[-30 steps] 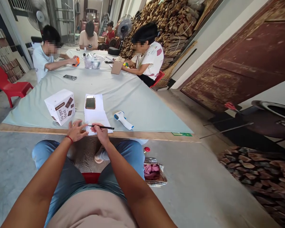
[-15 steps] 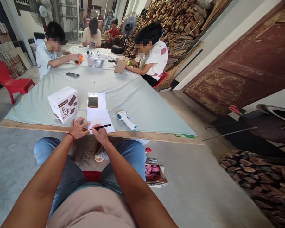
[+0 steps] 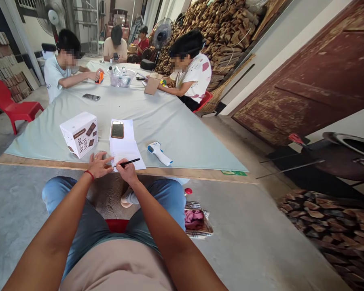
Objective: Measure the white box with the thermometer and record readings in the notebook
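My right hand (image 3: 127, 171) grips a black pen (image 3: 130, 162), its tip low on the left side of a white sheet of paper (image 3: 129, 147). Small marks show near the paper's left edge. My left hand (image 3: 99, 165) lies flat with fingers spread, its fingertips at that same edge. A phone (image 3: 117, 129) rests on the upper part of the paper. To the left stands a white box (image 3: 79, 134) printed with brown pictures, just beyond my left hand. A white and blue infrared thermometer (image 3: 159, 153) lies right of the paper.
A pale cloth covers the table (image 3: 194, 149). Farther back are another phone (image 3: 91, 97), a clear plastic basin (image 3: 122, 77) of bottles and a cardboard box (image 3: 153, 83). Several people sit around the far part. A red chair (image 3: 15, 103) stands left; stacked firewood (image 3: 336, 234) lies right.
The whole view has shifted slightly, moving the table and its things a little to the left. Both hands keep nearly the same pose, the pen still at the paper.
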The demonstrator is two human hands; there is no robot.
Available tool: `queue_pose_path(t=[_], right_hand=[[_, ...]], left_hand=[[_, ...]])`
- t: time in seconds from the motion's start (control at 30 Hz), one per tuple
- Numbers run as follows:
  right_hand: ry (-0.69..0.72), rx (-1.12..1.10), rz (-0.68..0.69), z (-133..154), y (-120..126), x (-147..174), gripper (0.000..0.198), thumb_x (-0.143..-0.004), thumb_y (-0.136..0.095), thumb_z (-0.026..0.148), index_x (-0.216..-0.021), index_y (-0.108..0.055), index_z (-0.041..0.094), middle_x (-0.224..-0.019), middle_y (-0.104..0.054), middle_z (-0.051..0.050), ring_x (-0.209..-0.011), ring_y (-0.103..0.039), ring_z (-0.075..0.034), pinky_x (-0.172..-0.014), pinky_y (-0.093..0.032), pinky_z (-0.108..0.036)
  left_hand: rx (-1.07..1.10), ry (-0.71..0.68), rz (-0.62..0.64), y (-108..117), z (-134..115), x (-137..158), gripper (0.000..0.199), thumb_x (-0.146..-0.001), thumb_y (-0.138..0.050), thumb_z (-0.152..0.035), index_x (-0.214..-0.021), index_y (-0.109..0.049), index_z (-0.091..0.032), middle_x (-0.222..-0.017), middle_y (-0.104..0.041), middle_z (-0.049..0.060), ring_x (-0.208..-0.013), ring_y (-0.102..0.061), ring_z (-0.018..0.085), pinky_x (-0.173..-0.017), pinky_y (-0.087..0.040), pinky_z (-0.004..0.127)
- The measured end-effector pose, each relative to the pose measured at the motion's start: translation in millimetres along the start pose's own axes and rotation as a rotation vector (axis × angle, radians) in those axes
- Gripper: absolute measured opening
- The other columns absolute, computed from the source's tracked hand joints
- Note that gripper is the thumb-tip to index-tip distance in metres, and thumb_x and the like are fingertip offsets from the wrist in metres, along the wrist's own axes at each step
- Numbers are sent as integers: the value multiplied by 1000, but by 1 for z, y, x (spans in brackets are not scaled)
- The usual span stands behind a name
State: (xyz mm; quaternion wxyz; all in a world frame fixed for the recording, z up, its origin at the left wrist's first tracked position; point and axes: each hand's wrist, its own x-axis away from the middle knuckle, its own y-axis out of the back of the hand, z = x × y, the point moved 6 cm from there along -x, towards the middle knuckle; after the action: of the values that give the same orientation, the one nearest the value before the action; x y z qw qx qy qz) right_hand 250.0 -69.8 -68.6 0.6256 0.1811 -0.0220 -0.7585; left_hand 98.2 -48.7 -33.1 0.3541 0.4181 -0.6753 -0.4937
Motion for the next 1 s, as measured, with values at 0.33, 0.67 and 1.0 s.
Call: queue_pose_path(t=[0.33,0.67,1.0], right_hand=[[5,-3,-14,1,2,0,12,-69,-53,33,-70,-60,23,-65,-64,1,-64,-60,-19,-65,-49,-29],[11,-29,21,4,3,0,12,-68,-53,34,-69,-59,24,-65,-64,1,-65,-59,-19,-64,-49,-29],[6,-39,-7,3,4,0,11,-68,-53,33,-68,-58,23,-65,-63,2,-65,-59,-18,-65,-48,-29]], left_hand=[[8,10,13,1,-1,0,56,-86,-61,-51,-140,-53,-39,-156,-34,4,-145,-28,29,-120,-4,55],[3,8,3,3,-2,1,54,-86,-62,-50,-138,-54,-38,-156,-35,5,-145,-29,28,-120,-5,55],[8,7,3,2,0,0,53,-86,-61,-52,-137,-54,-39,-155,-35,2,-144,-29,27,-120,-4,54]])
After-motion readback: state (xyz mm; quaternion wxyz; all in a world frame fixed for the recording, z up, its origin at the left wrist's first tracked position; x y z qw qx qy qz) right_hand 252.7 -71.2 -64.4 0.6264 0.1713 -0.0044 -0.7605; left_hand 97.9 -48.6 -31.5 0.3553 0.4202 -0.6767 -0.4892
